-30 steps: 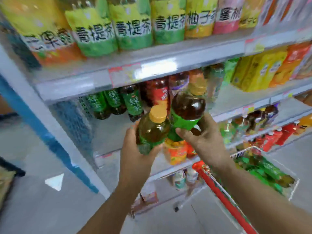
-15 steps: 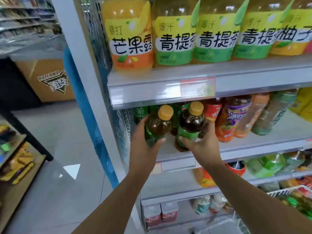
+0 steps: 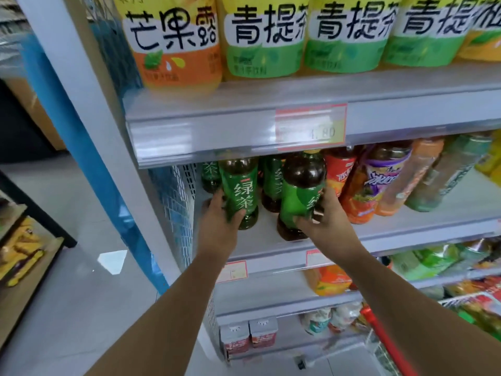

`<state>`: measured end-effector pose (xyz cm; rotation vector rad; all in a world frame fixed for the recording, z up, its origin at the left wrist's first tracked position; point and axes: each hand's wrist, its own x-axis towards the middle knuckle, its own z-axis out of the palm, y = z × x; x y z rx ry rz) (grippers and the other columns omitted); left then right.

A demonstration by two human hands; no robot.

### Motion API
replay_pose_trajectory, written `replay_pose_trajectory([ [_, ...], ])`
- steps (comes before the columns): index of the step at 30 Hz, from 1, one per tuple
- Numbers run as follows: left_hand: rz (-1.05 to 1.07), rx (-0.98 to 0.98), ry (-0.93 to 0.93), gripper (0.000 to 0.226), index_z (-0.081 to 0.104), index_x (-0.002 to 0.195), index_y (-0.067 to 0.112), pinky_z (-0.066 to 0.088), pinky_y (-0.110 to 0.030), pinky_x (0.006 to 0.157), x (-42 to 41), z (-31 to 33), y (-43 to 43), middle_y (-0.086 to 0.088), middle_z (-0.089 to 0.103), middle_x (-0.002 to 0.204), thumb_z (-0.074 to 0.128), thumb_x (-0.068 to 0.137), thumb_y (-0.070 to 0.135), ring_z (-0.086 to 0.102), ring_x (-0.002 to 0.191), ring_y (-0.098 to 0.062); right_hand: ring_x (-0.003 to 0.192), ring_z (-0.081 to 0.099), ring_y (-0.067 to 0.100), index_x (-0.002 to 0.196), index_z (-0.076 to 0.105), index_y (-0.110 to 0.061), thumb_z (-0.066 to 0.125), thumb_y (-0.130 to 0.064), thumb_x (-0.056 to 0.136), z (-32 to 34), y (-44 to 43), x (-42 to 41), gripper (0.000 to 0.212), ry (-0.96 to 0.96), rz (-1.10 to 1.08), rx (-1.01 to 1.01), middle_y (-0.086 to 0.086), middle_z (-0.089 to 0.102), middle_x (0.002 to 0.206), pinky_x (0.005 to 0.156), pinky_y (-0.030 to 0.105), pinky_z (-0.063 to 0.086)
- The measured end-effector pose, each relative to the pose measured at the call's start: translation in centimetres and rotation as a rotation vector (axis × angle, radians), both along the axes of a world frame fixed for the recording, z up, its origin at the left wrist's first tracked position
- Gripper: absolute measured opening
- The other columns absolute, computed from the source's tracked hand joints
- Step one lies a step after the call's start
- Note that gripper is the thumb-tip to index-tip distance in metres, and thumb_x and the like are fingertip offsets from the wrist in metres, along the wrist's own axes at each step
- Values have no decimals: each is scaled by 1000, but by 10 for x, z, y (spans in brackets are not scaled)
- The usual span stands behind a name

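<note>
Working at the left end of the middle shelf [image 3: 406, 232]. Gripping the left green tea bottle [image 3: 240, 191] upright in the left hand [image 3: 217, 229], fingers curled round its label. Clasping the right green tea bottle [image 3: 301, 191] likewise in the right hand [image 3: 328, 226]. Risking bumping the red-label bottle [image 3: 339, 175] just beside it, or toppling the back-row bottles [image 3: 272, 183] by pushing in too hard.

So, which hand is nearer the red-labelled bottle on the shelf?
Right. The right hand, gripping a green tea bottle, sits just beside the red-labelled bottle; the left hand is farther left.

The orange-labelled bottle [image 3: 173, 42] reads 芒果露, the big green-labelled bottles [image 3: 267, 36] 青提茶, the small green bottle [image 3: 240, 191] 绿茶, the price tag [image 3: 310, 127] 4.80.
</note>
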<state>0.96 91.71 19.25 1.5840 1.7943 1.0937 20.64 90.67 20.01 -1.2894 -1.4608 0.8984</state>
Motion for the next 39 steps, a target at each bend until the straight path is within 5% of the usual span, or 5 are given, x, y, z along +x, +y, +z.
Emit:
replay_pose_trajectory([
  [12, 116, -30, -128, 54, 42, 137, 15, 44, -39, 99, 12, -17, 49, -5, 57, 125, 64, 88, 19, 57, 112, -23, 101, 54, 23, 116, 46, -14, 82, -37, 62, -24, 13, -25, 69, -345, -261, -16, 2, 57, 109, 74, 32, 45],
  [22, -91, 358, -118, 36, 57, 108, 23, 46, -16, 85, 85, -50, -92, 5, 58, 99, 45, 84, -1, 58, 92, -6, 107, 51, -1, 123, 53, -13, 67, -9, 82, -50, -69, 65, 44, -321, -174, 125, -23, 52, 116, 91, 13, 41],
  [28, -400, 54, -51, 21, 64, 99, 18, 49, -24, 80, 186, -123, -113, 14, 63, 94, 50, 87, 11, 63, 88, -9, 81, 64, 13, 116, 58, -23, 61, -9, 85, -116, -135, 181, 34, -368, -396, -248, -9, 66, 97, 75, 33, 53],
  [30, -471, -26, -16, 21, 65, 101, 20, 40, -9, 81, 217, -147, -120, 17, 61, 94, 54, 89, 7, 62, 89, -7, 77, 63, 14, 118, 58, -21, 61, -15, 86, -141, -153, 220, 32, -419, -455, -401, -3, 66, 105, 70, 31, 51],
  [39, -681, -13, 216, 27, 69, 101, 14, 51, -34, 77, 323, -224, -117, 0, 72, 92, 60, 81, -1, 67, 82, -20, 117, 50, 35, 135, 43, -15, 69, -25, 81, -255, -182, 377, 60, -758, -497, -840, 18, 51, 131, 92, 41, 42],
])
